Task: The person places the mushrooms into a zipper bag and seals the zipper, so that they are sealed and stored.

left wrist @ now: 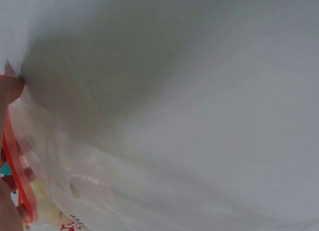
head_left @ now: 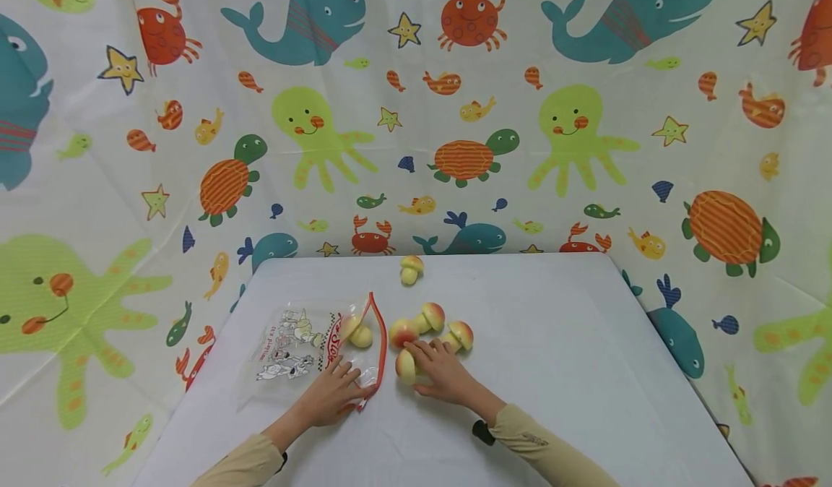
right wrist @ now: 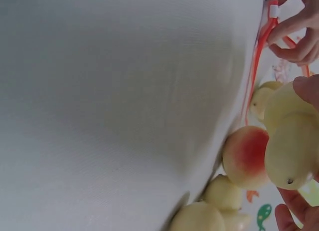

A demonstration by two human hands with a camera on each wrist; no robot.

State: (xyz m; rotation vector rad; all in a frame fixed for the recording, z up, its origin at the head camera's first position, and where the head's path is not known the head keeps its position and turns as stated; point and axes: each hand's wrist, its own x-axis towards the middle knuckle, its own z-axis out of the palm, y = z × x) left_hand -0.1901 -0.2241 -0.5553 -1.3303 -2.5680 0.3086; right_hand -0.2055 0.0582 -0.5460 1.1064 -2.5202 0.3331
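A clear zip bag (head_left: 273,342) with a red seal (head_left: 382,342) and printed cartoon figures lies flat at the left. Inside it, near its mouth, shows one toy mushroom (head_left: 360,337). My left hand (head_left: 333,394) grips the bag's open edge by the red seal, thumb at the near corner. My right hand (head_left: 445,373) holds a yellow toy mushroom (right wrist: 291,151) between thumb and fingers, just right of the bag's mouth. Beyond that hand lie three more mushrooms, one with a red cap (head_left: 403,332), one behind it (head_left: 432,316) and one to the right (head_left: 461,334).
Another toy mushroom (head_left: 411,270) stands alone near the far edge of the white table (head_left: 552,313). A patterned sea-animal curtain (head_left: 403,147) hangs behind and along both sides. A black strap piece (head_left: 483,433) sits by the right cuff.
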